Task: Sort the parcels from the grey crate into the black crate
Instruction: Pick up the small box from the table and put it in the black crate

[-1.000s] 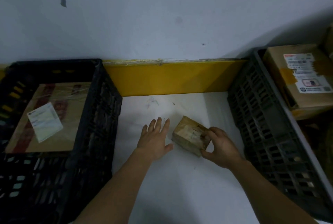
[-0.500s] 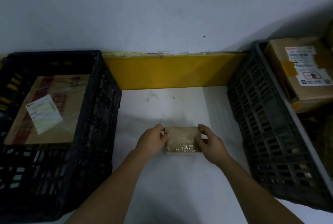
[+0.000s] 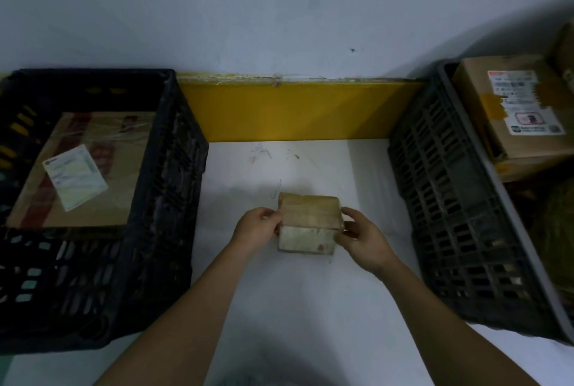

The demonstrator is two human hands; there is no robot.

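A: Two hands on one small parcel (image 3: pixel 307 224): left hand (image 3: pixel 257 229) and right hand (image 3: pixel 360 235) pinch its ends, holding it over the middle of the white table (image 3: pixel 310 308), between the crates.

B: Handling?

A: Keep both grips; carry it left, lift above the rim of the black crate (image 3: pixel 183 149), set flat.

B: Obstructions?

A: Flat labelled box (image 3: pixel 84 171) already fills that crate's floor; place on top. Grey crate (image 3: pixel 466 215) at the right edge holds another labelled box (image 3: pixel 521 109).
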